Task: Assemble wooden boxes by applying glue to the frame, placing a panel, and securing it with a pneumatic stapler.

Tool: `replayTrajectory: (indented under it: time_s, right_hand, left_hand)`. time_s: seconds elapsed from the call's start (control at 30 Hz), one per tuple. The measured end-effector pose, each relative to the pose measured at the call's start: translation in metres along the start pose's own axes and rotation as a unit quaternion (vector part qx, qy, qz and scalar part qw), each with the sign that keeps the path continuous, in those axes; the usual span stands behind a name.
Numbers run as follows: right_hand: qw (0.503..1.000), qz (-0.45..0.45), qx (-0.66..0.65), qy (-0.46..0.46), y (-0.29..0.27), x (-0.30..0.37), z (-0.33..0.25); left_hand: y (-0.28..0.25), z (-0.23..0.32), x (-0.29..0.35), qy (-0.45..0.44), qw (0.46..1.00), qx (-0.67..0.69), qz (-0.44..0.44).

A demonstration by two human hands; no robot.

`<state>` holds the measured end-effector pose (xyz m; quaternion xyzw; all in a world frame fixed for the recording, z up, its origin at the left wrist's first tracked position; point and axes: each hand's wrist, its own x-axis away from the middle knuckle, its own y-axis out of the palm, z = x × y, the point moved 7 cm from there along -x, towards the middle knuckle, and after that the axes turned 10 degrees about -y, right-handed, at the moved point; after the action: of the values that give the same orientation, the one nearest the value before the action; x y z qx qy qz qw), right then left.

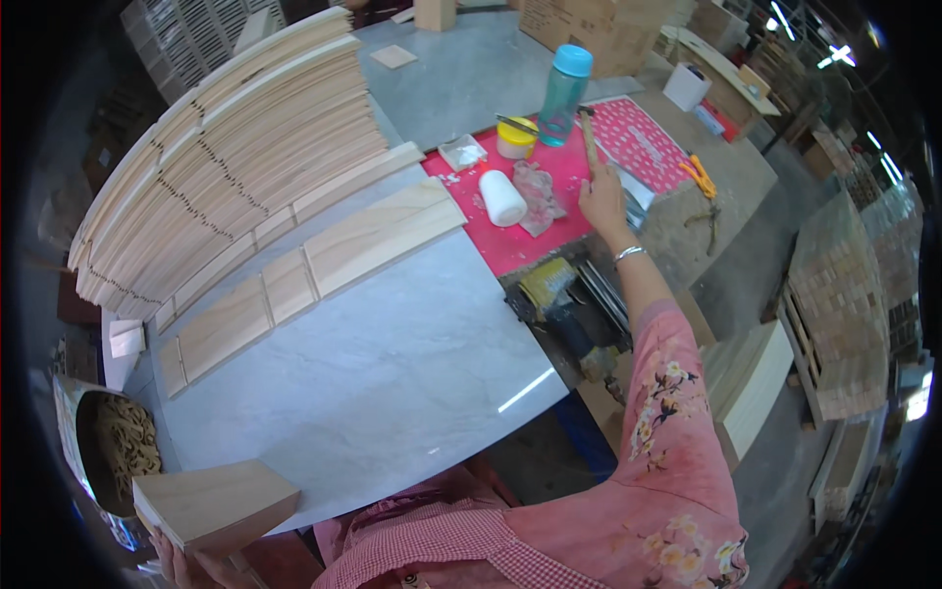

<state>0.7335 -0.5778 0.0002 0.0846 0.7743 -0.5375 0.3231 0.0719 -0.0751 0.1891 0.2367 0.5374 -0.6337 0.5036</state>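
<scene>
At the lower left, my left hand is closed on the lower edge of a pale wooden box, tilted at the table's near corner. Part of that hand is hidden by the box and cut by the dark rim. My right hand reaches far across to the red mat and grips the wooden handle of a hammer, whose head points away from me. Just left of it stand a teal bottle, a yellow-lidded tub, a crumpled cloth and a white bottle lying down.
Tall rows of thin wooden boards fill the table's far left. Flat wooden panels lie in front on the marble-patterned tabletop. A nail gun rests below my right forearm. Orange-handled cutters lie right; a bin sits left.
</scene>
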Motion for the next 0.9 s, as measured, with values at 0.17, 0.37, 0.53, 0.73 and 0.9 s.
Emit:
replayTrajectory:
  time_s: [0.17,0.37,0.53,0.73,0.9]
  right_hand:
    - [0.991,-0.127,0.036,0.001,0.072,-0.046,0.018]
    - [0.95,-0.142,-0.039,-0.276,0.076,-0.05,-0.061]
    - [0.94,-0.097,-0.095,-0.313,0.068,-0.096,-0.107]
    - [0.977,0.026,-0.105,-0.182,0.012,-0.088,-0.066]
    - [0.982,0.174,-0.066,-0.037,-0.1,-0.048,0.0]
  left_hand:
    - [-0.008,0.021,-0.002,-0.005,0.996,-0.041,-0.08]
    - [-0.001,0.045,-0.003,0.021,0.997,-0.076,-0.003]
    - [0.003,0.05,-0.016,-0.01,0.999,-0.032,-0.025]
    - [0.002,0.04,-0.013,-0.101,0.994,0.041,0.005]
    - [0.001,0.039,-0.015,-0.04,0.998,-0.004,-0.043]
